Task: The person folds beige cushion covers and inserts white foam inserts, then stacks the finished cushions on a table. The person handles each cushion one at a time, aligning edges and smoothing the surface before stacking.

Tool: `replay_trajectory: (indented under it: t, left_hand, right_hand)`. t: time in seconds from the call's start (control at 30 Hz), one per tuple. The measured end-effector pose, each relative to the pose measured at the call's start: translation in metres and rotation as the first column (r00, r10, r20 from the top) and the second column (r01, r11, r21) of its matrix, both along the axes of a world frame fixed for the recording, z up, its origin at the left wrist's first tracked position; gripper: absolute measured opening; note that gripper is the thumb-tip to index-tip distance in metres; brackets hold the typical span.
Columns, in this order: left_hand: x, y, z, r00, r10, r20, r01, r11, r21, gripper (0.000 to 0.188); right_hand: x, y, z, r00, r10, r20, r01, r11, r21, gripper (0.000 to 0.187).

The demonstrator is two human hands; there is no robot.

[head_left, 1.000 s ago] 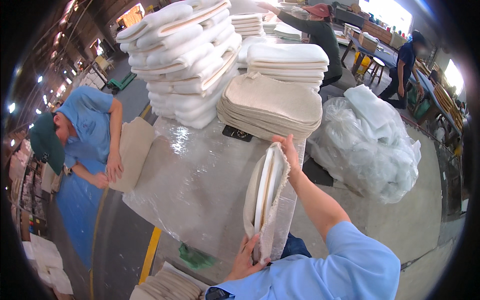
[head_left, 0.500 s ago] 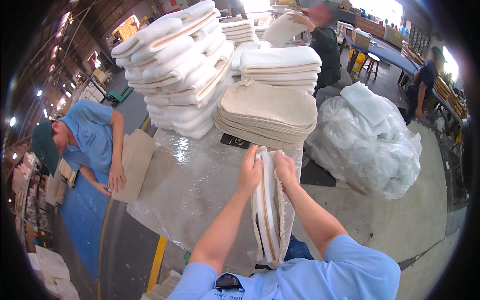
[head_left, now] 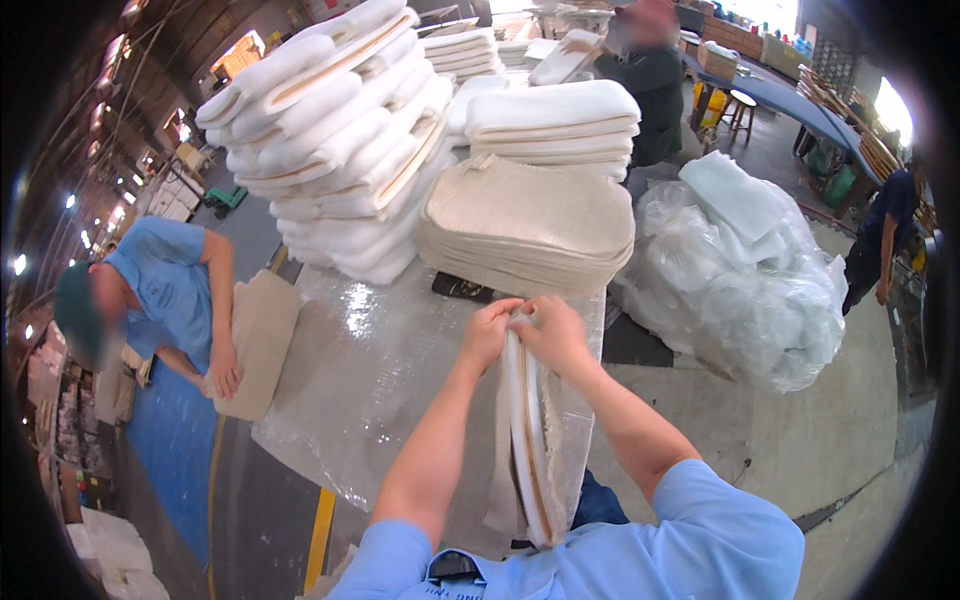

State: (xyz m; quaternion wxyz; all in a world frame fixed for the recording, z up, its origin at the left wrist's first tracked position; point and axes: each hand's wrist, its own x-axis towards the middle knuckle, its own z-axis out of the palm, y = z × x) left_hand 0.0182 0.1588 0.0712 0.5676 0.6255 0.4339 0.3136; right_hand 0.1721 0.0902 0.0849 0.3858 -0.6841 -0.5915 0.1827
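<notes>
Left hand [head_left: 486, 338], right hand [head_left: 553, 332]: fingers [head_left: 503, 309] pinched on top of beige cover [head_left: 553, 420]. Match edges, hold white pad [head_left: 518, 390] straight.

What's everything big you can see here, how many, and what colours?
fabric cover: one, beige, held in both hands
padded insert: one, white with tan line, inside the open cover
stacked covers: one pile, beige, table's far end
folded padding: several piles, white, far side
table: one, plastic-covered, grey, centre
plastic-wrapped bundle: one, whitish, right of table
co-workers: at least three, blue or dark clothes, left, beyond, right
left hand: one, bare, cover's far end
right hand: one, bare, beside it
</notes>
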Motion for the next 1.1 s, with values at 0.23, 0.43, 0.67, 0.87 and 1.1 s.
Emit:
replay_trajectory:
  t: [0.23, 0.43, 0.67, 0.87, 1.1]
  left_hand:
    - [-0.004, 0.0, 0.0, 1.0, 0.006, -0.002, -0.006, 1.0, 0.021, 0.04]
    - [-0.011, 0.001, -0.01, 0.996, -0.04, 0.078, 0.028, 0.989, 0.147, 0.037]
    - [-0.004, -0.003, -0.013, 0.969, -0.146, 0.2, 0.135, 0.989, 0.068, 0.034]
    - [-0.012, 0.002, -0.029, 0.989, -0.087, 0.118, 0.079, 0.994, 0.07, 0.036]
    - [-0.009, -0.009, -0.015, 0.99, 0.046, 0.137, -0.05, 0.998, 0.026, 0.039]
  right_hand:
    - [-0.007, 0.009, 0.009, 0.984, 0.041, 0.172, -0.051, 0.997, 0.053, 0.014]
    - [-0.018, 0.008, 0.01, 0.965, 0.066, 0.254, -0.095, 0.99, 0.104, 0.011]
    - [-0.032, -0.019, 0.022, 0.966, 0.166, 0.2, -0.216, 0.942, 0.258, 0.015]
    - [-0.008, 0.025, 0.1, 0.701, 0.312, -0.641, -0.076, 0.927, 0.367, 0.004]
    - [0.016, 0.045, -0.007, 0.668, 0.156, -0.728, -0.133, 0.987, 0.089, 0.009]
